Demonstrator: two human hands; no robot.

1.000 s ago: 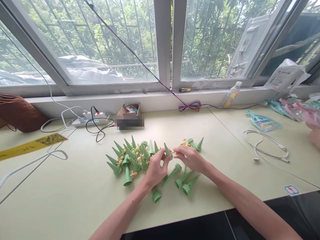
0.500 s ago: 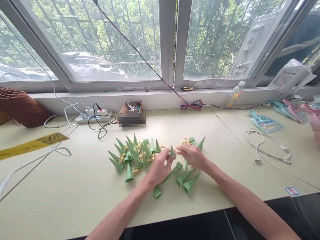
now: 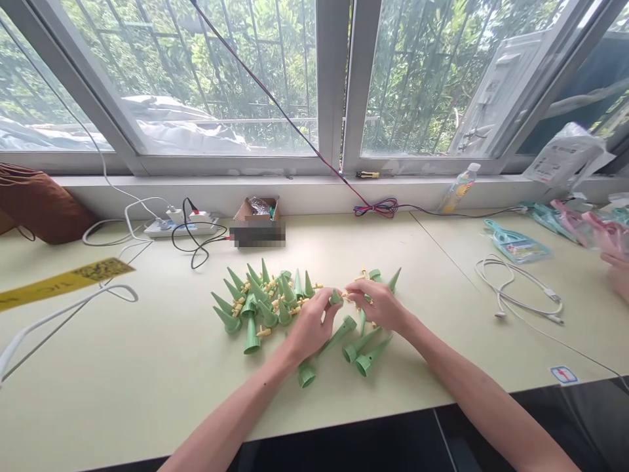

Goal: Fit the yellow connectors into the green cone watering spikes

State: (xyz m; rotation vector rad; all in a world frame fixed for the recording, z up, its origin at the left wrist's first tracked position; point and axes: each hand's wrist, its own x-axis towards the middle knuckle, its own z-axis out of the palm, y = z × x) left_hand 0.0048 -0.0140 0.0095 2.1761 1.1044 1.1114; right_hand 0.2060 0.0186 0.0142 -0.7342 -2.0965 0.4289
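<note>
Between the thumb and fingers of my left hand [image 3: 314, 322] is a green plastic watering spike [image 3: 335, 297], its tip pointing up. My right hand [image 3: 377, 304] is close beside it on the right, its fingertips pinching a small yellow valve piece [image 3: 344, 297] at the spike's side. Whether the piece sits in the spike is too small to tell. To the left lies a pile of green spikes [image 3: 255, 288] with yellow valves among them. Several loose spikes [image 3: 358, 347] lie below my hands, and a few more green and yellow parts lie behind my right hand.
A power strip [image 3: 181, 227] with cables and a small cardboard box [image 3: 256, 210] stand along the sill. Rightward are a bottle [image 3: 459, 189], a coiled white cable [image 3: 521, 282] and a bagged teal dustpan [image 3: 515, 242]. Another person's hand [image 3: 617, 272] shows at the right edge.
The view has shifted slightly. The spike in my left hand has tilted a little, and my right fingertips stay at its side. Another person's hand has come into view at the right edge.
</note>
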